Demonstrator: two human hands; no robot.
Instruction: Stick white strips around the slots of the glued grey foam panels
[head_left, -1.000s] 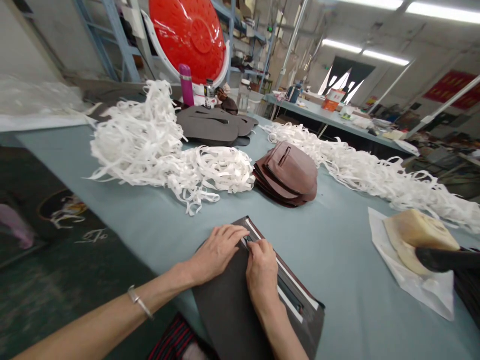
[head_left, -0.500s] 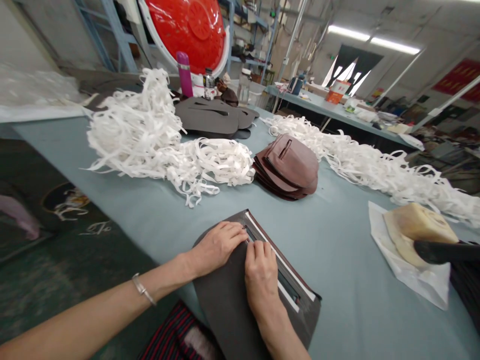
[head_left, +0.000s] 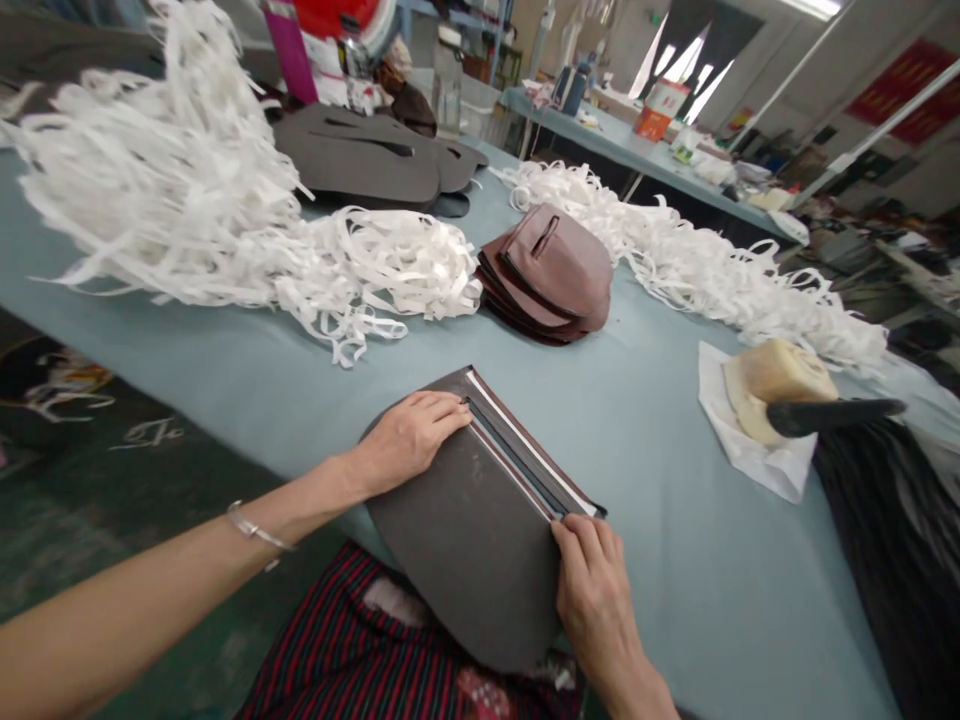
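A dark grey, leather-like panel [head_left: 480, 540] with a rounded near side lies at the table's front edge, partly over my lap. Along its straight far side runs a long slot edged with white strips [head_left: 529, 440]; a dark band shows inside it. My left hand [head_left: 412, 437] rests on the panel, its fingertips pressed together at the slot's upper left end. At the lower right end, my right hand [head_left: 596, 575] pinches the slot's edge, thumb hidden underneath. Just beyond the panel sits a stack of brown panels [head_left: 562, 265], the top one slotted.
Heaps of white strips [head_left: 187, 190] lie at left and along the back right [head_left: 720, 260]. Dark grey pieces [head_left: 360, 155] are stacked behind. On the right stand a yellowish block [head_left: 780, 375] on white sheet, a black handle [head_left: 832, 412] and long black material [head_left: 885, 520].
My right hand has slid along the slot from beside my left hand to its lower right end. The white strip there now lies tucked along the edge. The view has tilted downward.
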